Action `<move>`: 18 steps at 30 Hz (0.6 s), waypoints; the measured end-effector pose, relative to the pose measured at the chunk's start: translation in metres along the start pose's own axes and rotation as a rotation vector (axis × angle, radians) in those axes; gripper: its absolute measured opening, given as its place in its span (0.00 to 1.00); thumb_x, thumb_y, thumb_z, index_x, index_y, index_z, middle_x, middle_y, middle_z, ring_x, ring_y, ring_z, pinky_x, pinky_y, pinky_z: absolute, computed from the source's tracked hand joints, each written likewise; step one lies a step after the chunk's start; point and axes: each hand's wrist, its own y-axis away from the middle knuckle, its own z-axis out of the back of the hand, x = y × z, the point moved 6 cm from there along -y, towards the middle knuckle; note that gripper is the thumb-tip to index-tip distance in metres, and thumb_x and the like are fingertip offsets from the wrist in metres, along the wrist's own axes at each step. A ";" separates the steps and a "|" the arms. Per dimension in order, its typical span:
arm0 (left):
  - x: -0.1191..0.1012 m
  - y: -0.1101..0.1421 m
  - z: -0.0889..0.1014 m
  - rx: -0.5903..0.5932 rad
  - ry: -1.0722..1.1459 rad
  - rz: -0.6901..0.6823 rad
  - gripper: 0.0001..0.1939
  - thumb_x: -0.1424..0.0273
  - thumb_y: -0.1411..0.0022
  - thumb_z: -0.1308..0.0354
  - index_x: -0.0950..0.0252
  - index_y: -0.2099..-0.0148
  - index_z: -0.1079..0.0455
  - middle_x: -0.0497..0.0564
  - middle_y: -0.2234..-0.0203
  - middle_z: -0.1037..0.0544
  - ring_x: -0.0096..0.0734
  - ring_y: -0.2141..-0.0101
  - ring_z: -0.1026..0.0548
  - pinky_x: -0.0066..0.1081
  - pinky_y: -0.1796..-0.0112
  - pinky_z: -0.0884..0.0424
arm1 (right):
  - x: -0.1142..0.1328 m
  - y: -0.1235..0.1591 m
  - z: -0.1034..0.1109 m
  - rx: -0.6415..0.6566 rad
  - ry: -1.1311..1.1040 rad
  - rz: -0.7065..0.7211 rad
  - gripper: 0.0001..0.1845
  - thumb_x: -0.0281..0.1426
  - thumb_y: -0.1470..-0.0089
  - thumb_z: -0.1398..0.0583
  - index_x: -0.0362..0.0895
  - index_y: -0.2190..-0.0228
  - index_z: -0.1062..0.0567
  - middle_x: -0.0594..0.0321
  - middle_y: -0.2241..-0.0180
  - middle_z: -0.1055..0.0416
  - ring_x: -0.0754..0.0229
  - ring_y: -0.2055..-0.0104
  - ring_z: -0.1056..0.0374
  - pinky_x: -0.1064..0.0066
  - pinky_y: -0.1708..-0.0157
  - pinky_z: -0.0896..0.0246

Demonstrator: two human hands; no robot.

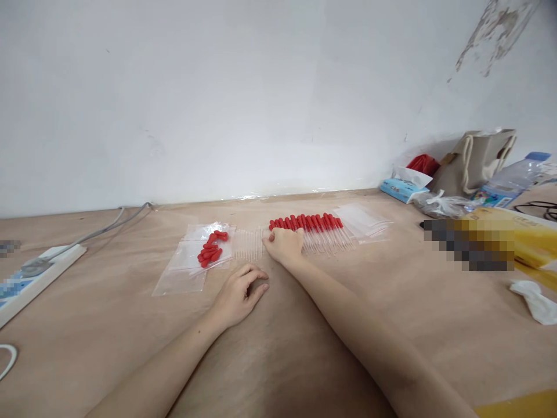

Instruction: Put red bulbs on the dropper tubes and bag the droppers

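Note:
My right hand (285,245) is closed, its fingers bent down at the left end of a row of droppers with red rubber bulbs (311,222). Whatever lies in its fingertips is hidden behind the hand. The droppers' clear thin tubes (328,241) point toward me, side by side. Left of that hand, several bare clear tubes (248,244) lie in a row without bulbs. My left hand (241,293) rests on the brown-covered table with fingers loosely bent and apart, holding nothing. Loose red bulbs (210,254) lie on a clear plastic bag (180,273) beyond it.
More clear bags (363,220) lie right of the droppers. A power strip (47,267) with a grey cable is at left. A tissue pack (404,186), cloth bag (467,162), plastic bottle (511,180), yellow package (517,232) and crumpled tissue (535,301) are at right.

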 end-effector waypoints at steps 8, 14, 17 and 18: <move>0.000 0.001 0.001 -0.014 0.022 -0.010 0.07 0.71 0.41 0.50 0.63 0.61 0.32 0.52 0.66 0.30 0.32 0.65 0.32 0.33 0.63 0.35 | 0.022 -0.014 -0.014 0.211 0.064 -0.131 0.13 0.33 0.53 0.47 0.41 0.71 0.25 0.50 0.70 0.27 0.53 0.67 0.32 0.56 0.57 0.59; 0.001 0.004 0.006 -0.069 0.015 0.009 0.07 0.70 0.41 0.49 0.62 0.60 0.32 0.51 0.66 0.29 0.31 0.66 0.31 0.32 0.64 0.34 | 0.025 -0.006 -0.002 0.152 0.051 -0.068 0.15 0.34 0.50 0.49 0.40 0.69 0.26 0.50 0.71 0.27 0.54 0.67 0.33 0.59 0.59 0.58; 0.018 0.005 0.023 -0.221 -0.084 0.090 0.07 0.68 0.42 0.49 0.62 0.64 0.32 0.50 0.68 0.29 0.31 0.68 0.31 0.31 0.65 0.34 | 0.010 0.021 0.016 -0.058 0.006 0.102 0.14 0.34 0.49 0.51 0.40 0.71 0.29 0.55 0.73 0.28 0.57 0.69 0.34 0.61 0.60 0.59; 0.026 0.006 0.033 -0.296 -0.136 0.127 0.07 0.67 0.42 0.49 0.63 0.66 0.32 0.50 0.69 0.30 0.32 0.67 0.32 0.32 0.64 0.35 | 0.002 0.033 0.022 -0.122 -0.022 0.176 0.13 0.34 0.48 0.51 0.41 0.72 0.30 0.57 0.74 0.28 0.58 0.69 0.35 0.62 0.60 0.59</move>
